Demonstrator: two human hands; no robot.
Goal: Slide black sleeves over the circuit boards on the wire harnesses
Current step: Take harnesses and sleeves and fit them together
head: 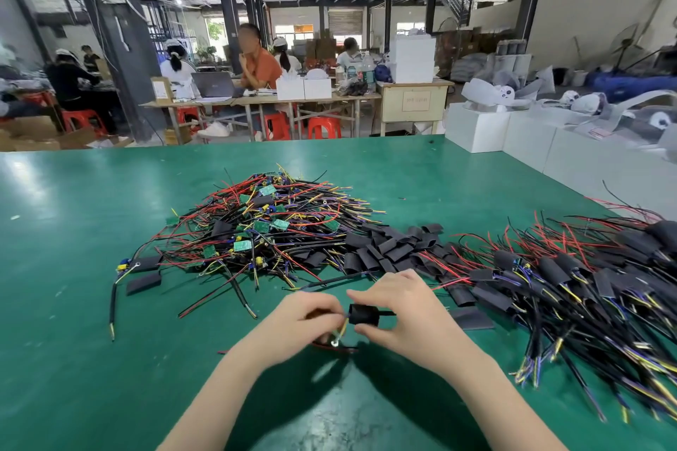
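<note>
Here your left hand [311, 318] pinches the yellow-and-black wires of a harness [339, 331], while your right hand [399, 308] grips a short black tubular sleeve [363, 314], its long axis running left to right just above the glossy green tabletop [73, 267]. Behind lie a heap of unsleeved green circuit boards [263, 223], loose flat black sleeves [388, 245], then sleeved harnesses [568, 275]. Seated workers [256, 62] occupy the workshop beyond.

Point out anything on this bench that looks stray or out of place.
Two flat black sleeves lie apart at the left of the bare-board harness pile, away from the loose sleeve heap. One more sleeve lies alone beside the right hand. Nothing looks damaged.
</note>
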